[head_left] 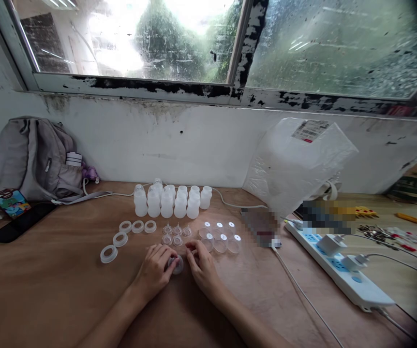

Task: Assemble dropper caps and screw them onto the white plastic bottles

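Observation:
My left hand [156, 264] has thumb and fingers closed on a translucent bottle collar ring [178, 266] low over the table; the fingers partly cover it. Beside it, my right hand [201, 263] is loosely curved, with thumb and forefinger apart and nothing visible between them. Just beyond the hands stand several clear bottle nipples [177, 230] in two rows. Several more collar rings [120, 239] lie in a bent line to the left. On the right are several clear domed caps [220, 243] with white discs on top. Behind them, frosted baby bottles [167, 205] stand upright in rows.
A grey backpack [30, 154] and a dark flat slab [22, 223] are at the left. To the right lie a blurred-out phone-like item [261, 226], a white cable [303, 290] and a power strip [368, 292]. A white plastic bag [295, 164] leans against the wall.

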### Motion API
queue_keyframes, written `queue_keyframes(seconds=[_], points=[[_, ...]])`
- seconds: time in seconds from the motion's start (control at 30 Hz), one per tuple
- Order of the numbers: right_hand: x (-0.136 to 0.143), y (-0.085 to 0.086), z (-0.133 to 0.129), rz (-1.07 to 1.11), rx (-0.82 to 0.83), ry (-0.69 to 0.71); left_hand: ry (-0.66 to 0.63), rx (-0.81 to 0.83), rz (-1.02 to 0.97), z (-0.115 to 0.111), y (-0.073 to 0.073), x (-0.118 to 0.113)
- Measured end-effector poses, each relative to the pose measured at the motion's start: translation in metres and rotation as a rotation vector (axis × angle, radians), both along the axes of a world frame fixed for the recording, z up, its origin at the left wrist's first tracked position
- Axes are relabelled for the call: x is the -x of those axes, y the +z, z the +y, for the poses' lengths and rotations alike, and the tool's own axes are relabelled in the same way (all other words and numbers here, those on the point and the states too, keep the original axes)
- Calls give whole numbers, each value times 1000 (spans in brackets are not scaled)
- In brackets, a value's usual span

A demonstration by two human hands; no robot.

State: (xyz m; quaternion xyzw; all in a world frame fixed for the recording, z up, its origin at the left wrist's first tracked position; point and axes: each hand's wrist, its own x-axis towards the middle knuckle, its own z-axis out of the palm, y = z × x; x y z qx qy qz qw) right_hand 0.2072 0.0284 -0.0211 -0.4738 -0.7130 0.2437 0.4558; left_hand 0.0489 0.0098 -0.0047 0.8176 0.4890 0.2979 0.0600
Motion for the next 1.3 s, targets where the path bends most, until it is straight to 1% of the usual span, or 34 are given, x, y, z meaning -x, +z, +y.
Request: queue_keyframes(seconds=[0.1,0.17,0.23,0.33,0.4,0.47,0.57,0.63,0.7,0.77,0.87,0.93,1.03,1.17,1.3], points=[[0,0,0,-17,-24,3,0,-21,-45,1,-2,0],[0,1,-1,-20,-34,26,12,-6,-111,0,-1,0],[-1,3,-2,-23,-36,78,29,54,-232,0,0,-2],[-1,8,-5,-4,-29,169,46,223,-488,0,1,-5],[-1,11,-6,46,18,209,39,335,-663,2,-1,-6],[-1,13,-7,135,105,251,20,430,-803,6,-5,-7],[1,13,-7,284,236,318,2,539,-921,11,-9,-8],[2,13,-6,336,289,325,24,581,-964,12,-10,-8],[4,12,-5,367,319,302,72,590,-979,10,-8,-7],[4,11,-4,407,349,278,108,545,-931,7,-5,-6],[5,8,-2,443,383,244,75,440,-773,0,1,-6],[4,8,-3,406,357,217,41,393,-679,-3,3,-7],[3,10,-6,300,272,198,42,365,-597,-4,2,-8],[3,11,-10,213,207,235,49,381,-612,-2,-2,-8],[4,9,-10,189,180,231,26,359,-583,-4,0,-9]])
